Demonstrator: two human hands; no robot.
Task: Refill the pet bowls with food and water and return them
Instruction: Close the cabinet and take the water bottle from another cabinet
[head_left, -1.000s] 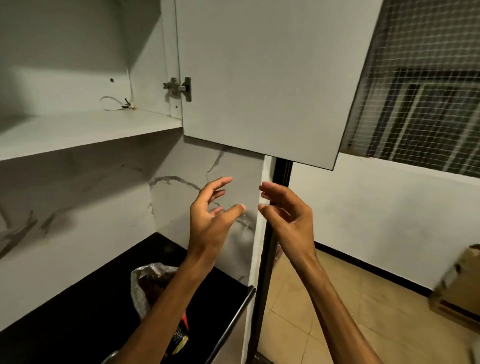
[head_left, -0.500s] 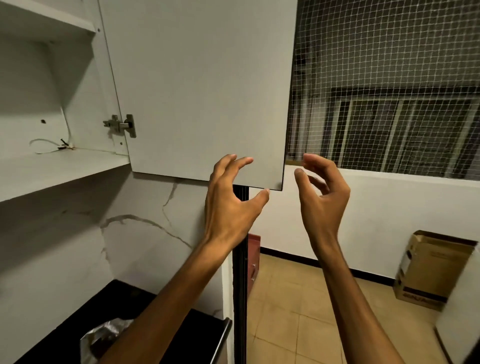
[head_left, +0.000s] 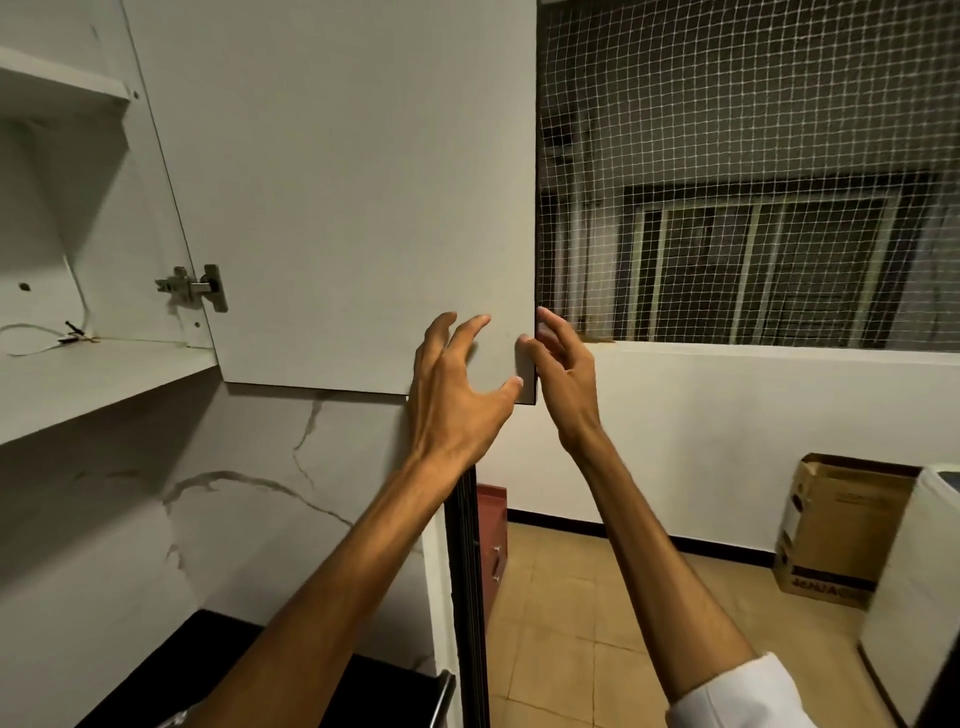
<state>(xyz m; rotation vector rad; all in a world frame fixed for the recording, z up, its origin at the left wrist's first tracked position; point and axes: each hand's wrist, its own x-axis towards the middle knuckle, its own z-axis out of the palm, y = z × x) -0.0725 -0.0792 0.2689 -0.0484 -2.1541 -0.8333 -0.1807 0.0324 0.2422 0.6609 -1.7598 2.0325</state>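
On the far left I see the open cupboard, its shelf (head_left: 98, 374) bare but for a loose wire (head_left: 36, 335). No pet bowls are in view, so I can't say where they are. What I'm dealing with is the cupboard door (head_left: 343, 197), swung wide on its hinge (head_left: 195, 287). I judge it a light, stiff, smooth board that will swing easily; its flat face offers nothing to hold, so the free edge near the lower corner is the place to take it.

My left hand (head_left: 457, 387) is spread open in front of the door's lower right corner, fingers apart and bent, thumb tip near the edge; I can't tell whether any fingertip touches the panel. It grips nothing.

My right hand (head_left: 563, 371) is just beside it at the door's free edge, fingers loosely curved, fingertips touching or almost touching that edge. It isn't closed round anything that I can see.

Further right, a cardboard box (head_left: 836, 525) sits on the tiled floor.
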